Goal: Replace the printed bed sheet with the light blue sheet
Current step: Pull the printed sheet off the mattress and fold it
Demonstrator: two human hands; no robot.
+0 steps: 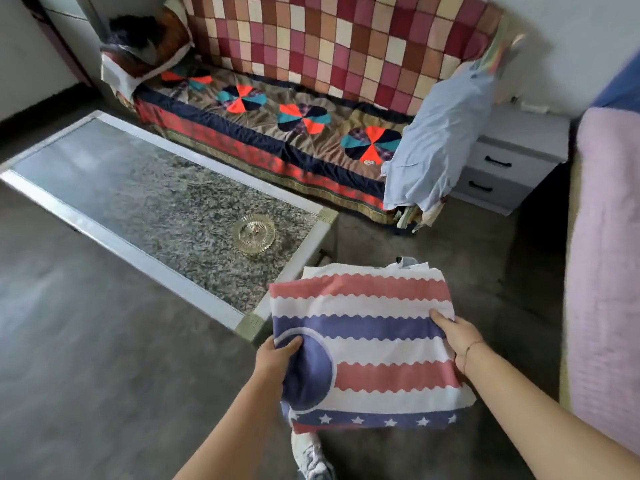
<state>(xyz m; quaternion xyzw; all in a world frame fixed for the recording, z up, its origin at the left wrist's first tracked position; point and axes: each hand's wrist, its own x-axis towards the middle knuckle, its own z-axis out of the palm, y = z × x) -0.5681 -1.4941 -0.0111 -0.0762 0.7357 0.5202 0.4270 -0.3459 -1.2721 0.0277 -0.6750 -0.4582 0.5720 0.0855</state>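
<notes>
Head view: over grey floor (86, 358), folded printed sheet (374, 341) held between both hands, left hand (277, 358) gripping its near-left corner, right hand (457, 337) pinching its right edge. Beyond left hand, glass-topped table (114, 244) bearing glass dish (252, 233). Farther, beyond right hand, light blue sheet (440, 133) draped over sofa (277, 133) end, beside white nightstand (519, 140).
</notes>
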